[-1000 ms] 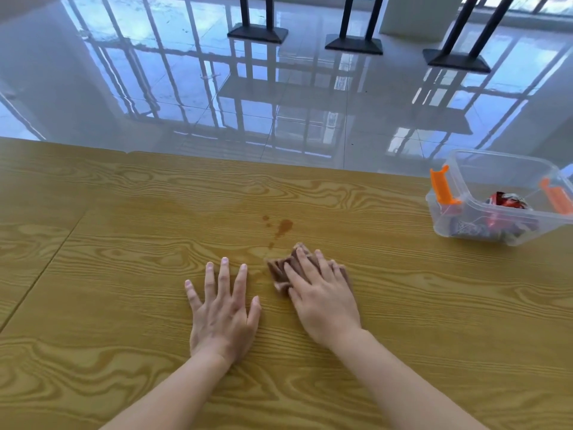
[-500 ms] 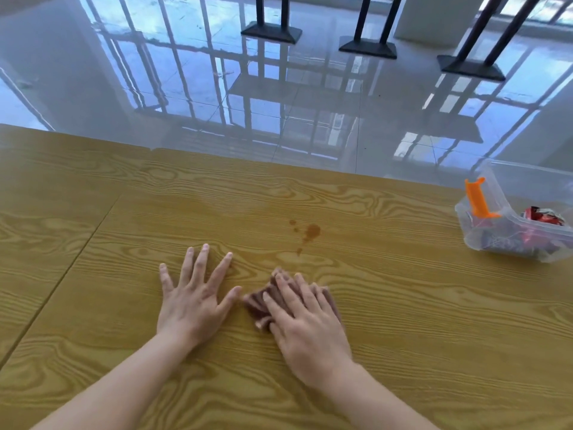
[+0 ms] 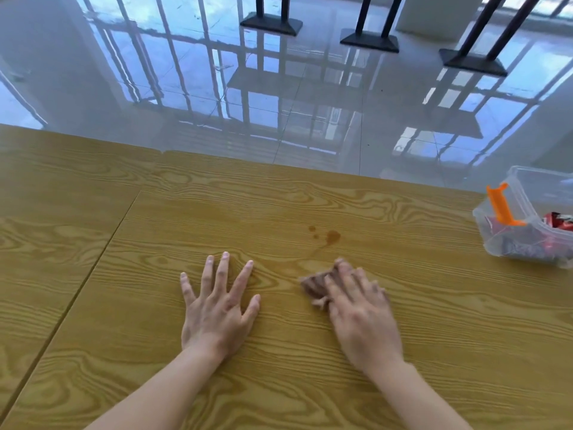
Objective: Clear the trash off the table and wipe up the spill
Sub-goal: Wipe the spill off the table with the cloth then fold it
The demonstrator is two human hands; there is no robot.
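A small brown spill (image 3: 330, 236) with a few droplets lies on the wooden table (image 3: 434, 305). Just below it, my right hand (image 3: 359, 308) presses flat on a crumpled brown cloth (image 3: 313, 285), which pokes out past the fingers on the left. The cloth sits a little short of the spill. My left hand (image 3: 218, 305) rests flat on the table with fingers spread, holding nothing, to the left of the cloth. A clear plastic bin (image 3: 508, 243) with orange latches holds red and dark wrappers at the right edge.
The table's far edge runs across the middle of the view, with glossy tiled floor beyond. Black table bases (image 3: 369, 41) stand on that floor. A seam (image 3: 102, 252) between two table panels runs diagonally on the left.
My right hand has slid the cloth rightward, away from my left hand, so a gap has opened between them. The view has shifted, so the bin sits further right.
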